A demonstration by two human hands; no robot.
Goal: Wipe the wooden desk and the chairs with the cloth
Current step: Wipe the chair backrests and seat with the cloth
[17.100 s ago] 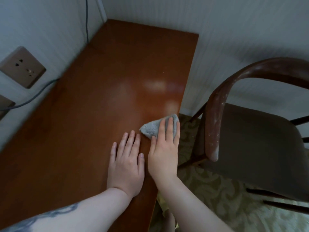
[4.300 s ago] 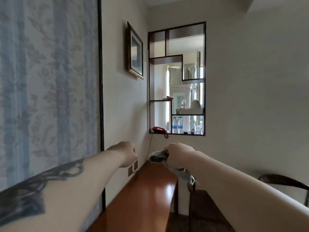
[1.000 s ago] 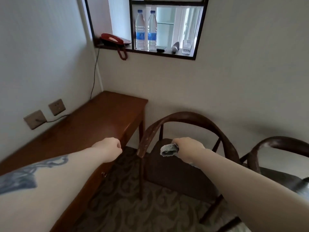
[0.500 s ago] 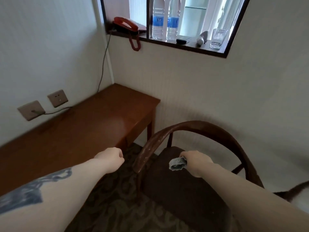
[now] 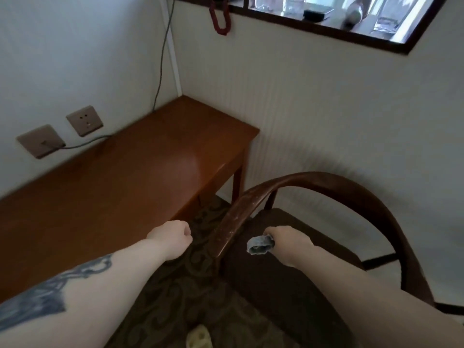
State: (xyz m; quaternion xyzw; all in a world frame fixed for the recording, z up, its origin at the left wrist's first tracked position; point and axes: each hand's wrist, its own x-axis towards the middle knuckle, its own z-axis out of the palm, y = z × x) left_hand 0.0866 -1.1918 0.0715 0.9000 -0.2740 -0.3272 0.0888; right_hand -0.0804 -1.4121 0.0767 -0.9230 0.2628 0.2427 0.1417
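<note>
Cloth point(image 5: 259, 244): bunched into a wad, gripped in the curled fingers of the right hand point(image 5: 288, 243), protruding from the thumb side toward the left. Held in the air over the dark seat point(image 5: 281, 285) of the chair; not touching seat or rail.

Left hand point(image 5: 172, 237): closed in a loose fist, holding nothing, suspended over the patterned carpet point(image 5: 190, 297) between the surface point(image 5: 120, 182) and the chair.

Chair rail point(image 5: 234, 217): curved wooden arm-and-back band, pale specks visible along the near end. Near end located between the two hands, just left of the cloth. Long axis rising away from the hands, then arching right across the back point(image 5: 351, 183) and returning down the far side toward the right forearm.

Nearer hand: right, already carrying the cloth, just beside the rail end but apart from it. Likely next step, judged from position: short shift left and slightly forward to land the cloth on the rail end, then travel along the arc. Left hand close enough to steady the rail if required.

Surface lying to the left, well apart from the cloth; nothing resting on it in view.
</note>
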